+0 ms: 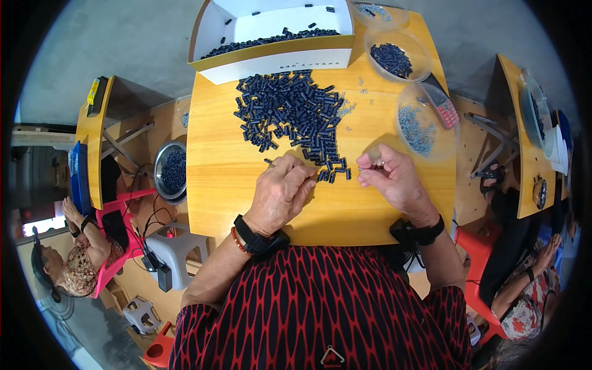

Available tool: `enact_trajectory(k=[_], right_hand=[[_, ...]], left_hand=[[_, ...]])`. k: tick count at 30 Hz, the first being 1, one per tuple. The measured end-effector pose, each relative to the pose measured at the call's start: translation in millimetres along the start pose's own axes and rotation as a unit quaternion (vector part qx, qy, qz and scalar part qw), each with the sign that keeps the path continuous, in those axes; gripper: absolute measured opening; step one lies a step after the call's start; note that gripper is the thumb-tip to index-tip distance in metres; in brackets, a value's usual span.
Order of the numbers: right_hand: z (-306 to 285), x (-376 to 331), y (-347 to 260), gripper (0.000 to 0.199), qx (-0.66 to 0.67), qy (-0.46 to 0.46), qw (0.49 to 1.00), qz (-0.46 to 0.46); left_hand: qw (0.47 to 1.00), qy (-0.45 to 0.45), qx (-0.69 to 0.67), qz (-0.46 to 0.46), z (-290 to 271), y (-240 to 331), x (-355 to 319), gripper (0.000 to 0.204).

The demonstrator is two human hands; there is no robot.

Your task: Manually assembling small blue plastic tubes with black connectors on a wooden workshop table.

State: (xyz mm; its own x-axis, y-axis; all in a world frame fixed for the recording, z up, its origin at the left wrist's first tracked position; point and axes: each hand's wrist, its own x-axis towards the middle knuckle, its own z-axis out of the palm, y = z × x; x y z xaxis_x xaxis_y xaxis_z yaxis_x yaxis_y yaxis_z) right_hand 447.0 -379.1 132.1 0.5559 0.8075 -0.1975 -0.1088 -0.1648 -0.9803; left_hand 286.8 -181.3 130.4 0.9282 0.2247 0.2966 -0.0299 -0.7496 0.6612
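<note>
My left hand (pixel 281 191) is closed, knuckles up, over the table at the near edge of a pile of small black plastic pieces (pixel 283 108). One black piece (pixel 269 162) pokes out past its outer fingers. Several loose black pieces (pixel 336 171) lie between my hands. To the right, my right hand (pixel 394 179) pinches thumb and fingers together; what it holds is too small to make out. Nearest to it is a clear round tub (pixel 453 145) of small silvery metal parts (pixel 417 131).
A white open box (pixel 277 64) with more black pieces stands at the table's (pixel 216 179) far edge. Another clear tub (pixel 425 65) holds black pieces. A red-keyed calculator (pixel 447 114) is at right. A metal bowl (pixel 161 185) sits left. Other people work on both sides.
</note>
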Motion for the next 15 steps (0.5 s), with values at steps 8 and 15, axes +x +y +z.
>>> enact_trajectory(k=[8, 15], right_hand=[[2.9, -0.7, 0.0, 0.01, -0.001, -0.005, 1.0, 0.004], [8.4, -2.4, -6.2, 0.009, 0.025, -0.02, 0.999, -0.017]], left_hand=[[0.999, 0.014, 0.029, -0.006, -0.2, 2.4, -1.6, 0.017], [0.998, 0.023, 0.029, -0.041, 0.3, 5.6, -4.5, 0.024]])
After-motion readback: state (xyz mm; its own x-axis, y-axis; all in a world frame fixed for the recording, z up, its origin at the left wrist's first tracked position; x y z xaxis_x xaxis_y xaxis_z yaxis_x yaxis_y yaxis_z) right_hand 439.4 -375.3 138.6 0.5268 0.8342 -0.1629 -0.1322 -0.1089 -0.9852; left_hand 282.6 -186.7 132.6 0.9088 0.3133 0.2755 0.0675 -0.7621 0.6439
